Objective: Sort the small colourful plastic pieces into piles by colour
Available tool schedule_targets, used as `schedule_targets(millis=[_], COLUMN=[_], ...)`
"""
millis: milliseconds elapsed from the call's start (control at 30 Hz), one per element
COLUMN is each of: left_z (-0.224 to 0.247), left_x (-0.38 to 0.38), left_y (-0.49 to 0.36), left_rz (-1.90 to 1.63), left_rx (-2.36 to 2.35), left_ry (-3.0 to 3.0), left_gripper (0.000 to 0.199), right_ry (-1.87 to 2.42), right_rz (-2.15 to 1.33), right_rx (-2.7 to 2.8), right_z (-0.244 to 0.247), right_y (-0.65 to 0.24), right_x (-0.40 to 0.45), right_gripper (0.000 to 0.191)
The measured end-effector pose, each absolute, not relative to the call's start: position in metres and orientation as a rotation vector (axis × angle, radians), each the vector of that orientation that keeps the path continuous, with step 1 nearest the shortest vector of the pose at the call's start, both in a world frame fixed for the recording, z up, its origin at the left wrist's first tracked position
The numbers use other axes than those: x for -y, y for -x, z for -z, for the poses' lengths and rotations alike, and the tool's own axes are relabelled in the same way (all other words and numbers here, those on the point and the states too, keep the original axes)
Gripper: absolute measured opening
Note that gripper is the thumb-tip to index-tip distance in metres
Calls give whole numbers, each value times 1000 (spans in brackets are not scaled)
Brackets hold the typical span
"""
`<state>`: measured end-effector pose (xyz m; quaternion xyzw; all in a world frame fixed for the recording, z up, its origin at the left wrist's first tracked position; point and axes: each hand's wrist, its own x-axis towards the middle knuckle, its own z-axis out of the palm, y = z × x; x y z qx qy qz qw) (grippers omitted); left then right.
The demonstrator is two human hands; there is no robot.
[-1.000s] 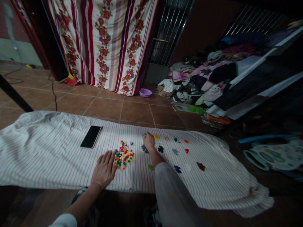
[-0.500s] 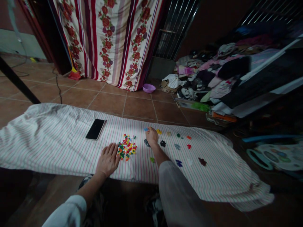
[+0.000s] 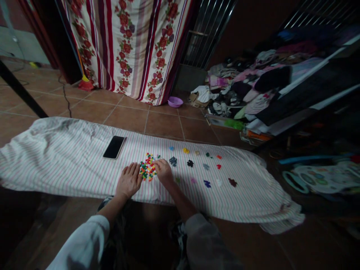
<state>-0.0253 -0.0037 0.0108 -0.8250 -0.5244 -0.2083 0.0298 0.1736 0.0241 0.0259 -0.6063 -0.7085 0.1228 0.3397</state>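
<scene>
A mixed pile of small coloured pieces (image 3: 147, 167) lies on the striped cloth (image 3: 73, 161); their exact kind is too small to tell. My left hand (image 3: 129, 181) rests flat on the cloth at the pile's left edge, fingers stretched out. My right hand (image 3: 164, 171) is at the pile's right edge, fingertips pinched together; anything between them is too small to make out. Right of it are small single-colour groups: dark grey pieces (image 3: 173, 161), black pieces (image 3: 190, 163), yellow pieces (image 3: 186, 150), blue pieces (image 3: 171, 148), dark blue pieces (image 3: 207, 183) and brown pieces (image 3: 232, 182).
A phone (image 3: 114, 147) lies on the cloth left of the pile. Beyond the cloth, a purple basin (image 3: 175, 102) stands on the tiled floor by a floral curtain (image 3: 140, 48). Heaped clothes (image 3: 239, 84) fill the back right.
My right hand has moved left and nearer, from the blue pieces at the far side to the mixed pile. My left hand stays flat beside the pile. The view has shifted slightly.
</scene>
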Motion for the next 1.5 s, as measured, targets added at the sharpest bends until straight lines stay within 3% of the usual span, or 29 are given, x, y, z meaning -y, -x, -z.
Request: schedule_targets(millis=[567, 967, 1500], left_z=[-7, 13, 6], left_x=[6, 15, 42], left_y=[30, 33, 36], left_rz=[740, 821, 834], left_rx=[1581, 1362, 983], left_ry=[2551, 2582, 2580], left_gripper=[47, 51, 44], right_ry=[1702, 1785, 2026], right_rz=[-394, -226, -312], right_rx=[1765, 1813, 1727], right_z=[1, -8, -24], right_y=[-161, -153, -145], right_x=[40, 39, 33], right_gripper=[25, 22, 15])
